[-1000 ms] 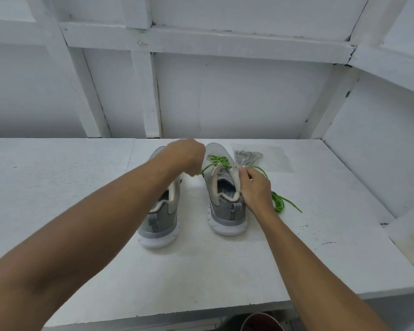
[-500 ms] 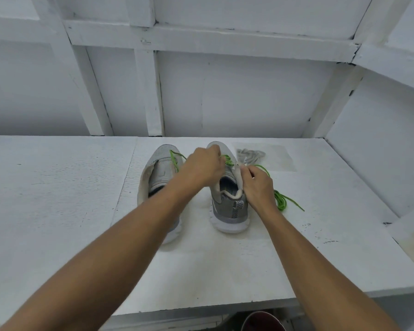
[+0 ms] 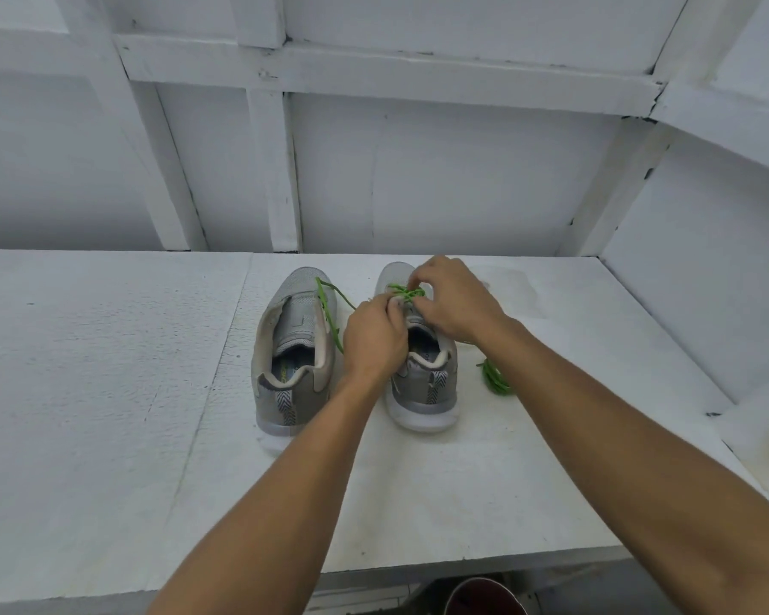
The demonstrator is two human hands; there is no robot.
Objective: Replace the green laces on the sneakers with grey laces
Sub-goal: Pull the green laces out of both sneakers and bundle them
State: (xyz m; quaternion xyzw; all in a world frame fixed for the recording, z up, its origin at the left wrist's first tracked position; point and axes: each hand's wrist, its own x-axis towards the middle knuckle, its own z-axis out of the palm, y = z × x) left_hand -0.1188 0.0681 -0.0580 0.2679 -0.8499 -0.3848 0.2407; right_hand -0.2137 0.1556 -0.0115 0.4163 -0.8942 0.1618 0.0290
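Two grey sneakers stand heel-toward-me on the white table (image 3: 107,370). The left sneaker (image 3: 291,361) has its tongue bare, and a loose green lace (image 3: 329,312) trails along its right side. On the right sneaker (image 3: 422,392) a green lace (image 3: 407,292) still crosses the eyelets. My left hand (image 3: 374,339) grips this sneaker's upper near the tongue. My right hand (image 3: 453,299) reaches over the toe end and pinches the green lace on it. A bunch of loose green lace (image 3: 496,379) lies on the table right of the shoe. The grey laces are hidden behind my right hand.
White wooden walls with beams close the table at the back and on the right. A step-like ledge (image 3: 755,437) juts in at the right edge. A dark red round container (image 3: 485,597) sits below the table's front edge.
My left hand moved right from the left sneaker onto the right sneaker's upper. My right hand shifted from the shoe's right side up to the laces at its front.
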